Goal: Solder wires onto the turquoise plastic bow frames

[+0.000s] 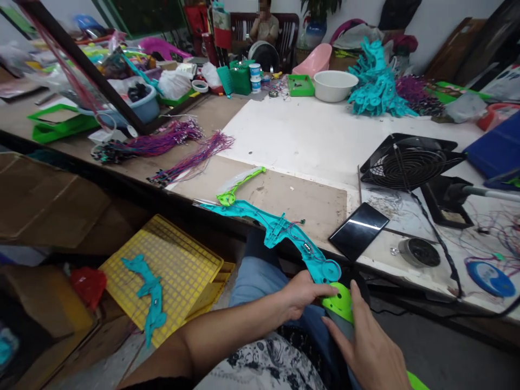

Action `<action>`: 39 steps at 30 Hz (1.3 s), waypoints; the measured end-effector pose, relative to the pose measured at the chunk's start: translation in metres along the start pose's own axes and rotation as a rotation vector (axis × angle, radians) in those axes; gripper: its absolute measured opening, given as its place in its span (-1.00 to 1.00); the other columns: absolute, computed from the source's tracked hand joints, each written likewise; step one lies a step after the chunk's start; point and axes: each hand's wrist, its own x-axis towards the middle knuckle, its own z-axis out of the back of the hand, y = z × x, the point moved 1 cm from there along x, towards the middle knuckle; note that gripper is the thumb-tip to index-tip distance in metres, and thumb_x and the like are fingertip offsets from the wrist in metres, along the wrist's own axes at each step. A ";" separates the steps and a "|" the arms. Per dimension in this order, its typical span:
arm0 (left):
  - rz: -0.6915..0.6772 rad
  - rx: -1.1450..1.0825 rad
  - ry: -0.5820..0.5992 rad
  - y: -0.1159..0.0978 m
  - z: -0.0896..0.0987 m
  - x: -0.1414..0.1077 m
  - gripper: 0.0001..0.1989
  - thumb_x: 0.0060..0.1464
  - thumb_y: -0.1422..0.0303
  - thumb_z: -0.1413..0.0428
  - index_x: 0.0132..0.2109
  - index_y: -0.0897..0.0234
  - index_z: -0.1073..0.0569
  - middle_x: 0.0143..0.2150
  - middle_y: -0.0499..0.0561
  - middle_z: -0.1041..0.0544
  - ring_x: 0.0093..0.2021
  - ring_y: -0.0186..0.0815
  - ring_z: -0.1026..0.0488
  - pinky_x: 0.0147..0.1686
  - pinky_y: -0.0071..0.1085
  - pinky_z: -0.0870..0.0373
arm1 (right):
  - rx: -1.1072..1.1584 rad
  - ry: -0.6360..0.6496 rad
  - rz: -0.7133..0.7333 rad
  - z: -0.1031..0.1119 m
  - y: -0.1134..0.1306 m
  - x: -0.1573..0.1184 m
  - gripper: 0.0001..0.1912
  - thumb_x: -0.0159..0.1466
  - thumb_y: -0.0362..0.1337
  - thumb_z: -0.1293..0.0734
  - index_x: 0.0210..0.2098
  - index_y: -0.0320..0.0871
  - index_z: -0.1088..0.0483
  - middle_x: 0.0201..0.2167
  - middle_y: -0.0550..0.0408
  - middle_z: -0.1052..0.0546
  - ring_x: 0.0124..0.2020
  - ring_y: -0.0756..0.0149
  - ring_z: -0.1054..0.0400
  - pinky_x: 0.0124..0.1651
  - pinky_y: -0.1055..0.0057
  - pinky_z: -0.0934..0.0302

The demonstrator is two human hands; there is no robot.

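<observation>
A turquoise toy bow frame [280,230] with thin wires along it stretches from the table edge down to my lap. My left hand [303,297] is closed around its near end, beside the round hub, with the thumb against a lime-green bow limb piece [339,303]. My right hand [371,341] holds that limb piece between thumb and fingers; its lower part looks greyish and translucent. A similar green limb piece [227,197] lies on the table edge, touching or close to the frame's far end.
Another turquoise frame [152,292] lies on a yellow crate [182,249] at lower left. Wire bundles [195,157], a phone [359,230], a black fan [406,162], a round tin [420,252] and a soldering stand [447,200] are on the table. A turquoise pile [376,81] stands behind; a person [264,24] sits beyond.
</observation>
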 end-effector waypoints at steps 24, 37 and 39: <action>0.034 0.036 -0.047 0.002 0.003 0.000 -0.60 -0.44 0.30 -0.32 -0.34 0.36 -0.49 -0.35 0.01 -0.51 -0.39 -0.35 -0.41 -0.31 -0.38 -0.32 | 0.017 0.053 0.124 0.007 -0.020 -0.016 -0.41 0.38 0.08 0.02 0.05 -0.27 -0.29 -0.34 0.01 -0.61 -0.49 0.25 -0.52 -0.60 0.42 -0.33; 0.026 0.024 -0.050 -0.007 0.004 -0.002 -0.60 -0.44 0.31 -0.34 -0.33 0.37 -0.51 -0.36 0.00 -0.52 -0.40 -0.37 -0.42 -0.31 -0.41 -0.33 | 0.044 0.033 0.151 0.012 -0.018 -0.008 -0.42 0.39 0.06 0.03 0.05 -0.26 -0.28 -0.34 0.02 -0.60 -0.45 0.26 -0.53 -0.55 0.43 -0.35; 0.029 0.036 -0.053 -0.009 0.004 -0.002 -0.59 -0.43 0.31 -0.34 -0.31 0.35 -0.52 -0.35 0.00 -0.53 -0.38 -0.36 -0.43 -0.31 -0.41 -0.33 | 0.042 0.032 0.151 0.013 -0.018 -0.007 -0.42 0.38 0.07 0.03 0.06 -0.24 -0.28 -0.33 0.00 -0.60 -0.42 0.25 -0.53 -0.53 0.43 -0.36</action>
